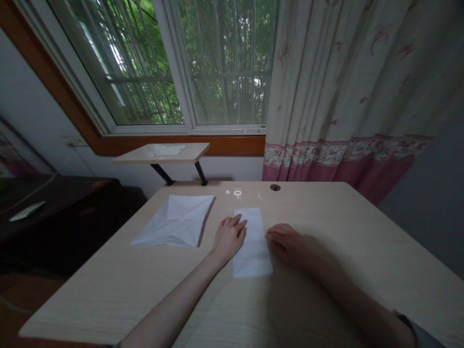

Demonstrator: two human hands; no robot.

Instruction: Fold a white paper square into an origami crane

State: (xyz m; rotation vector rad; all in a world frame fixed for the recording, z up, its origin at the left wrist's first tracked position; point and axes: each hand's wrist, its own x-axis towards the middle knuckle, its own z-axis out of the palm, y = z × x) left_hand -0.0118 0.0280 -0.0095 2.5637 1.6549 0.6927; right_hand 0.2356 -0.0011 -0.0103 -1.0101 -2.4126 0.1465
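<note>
A narrow folded sheet of white paper [253, 241] lies on the light wooden desk [344, 232] in front of me. My left hand [229, 237] rests flat on its left edge, fingers stretched out and together. My right hand [284, 241] sits at the paper's right edge with its fingers curled down against the sheet. A second white paper [176, 220], creased with fold lines, lies flat to the left of both hands.
A small raised shelf [163, 152] on black legs stands at the desk's back, under the window. A cable hole [275, 187] is in the desk's far edge. A pink-bordered curtain [348, 96] hangs at right. A dark cabinet [54, 203] stands at left.
</note>
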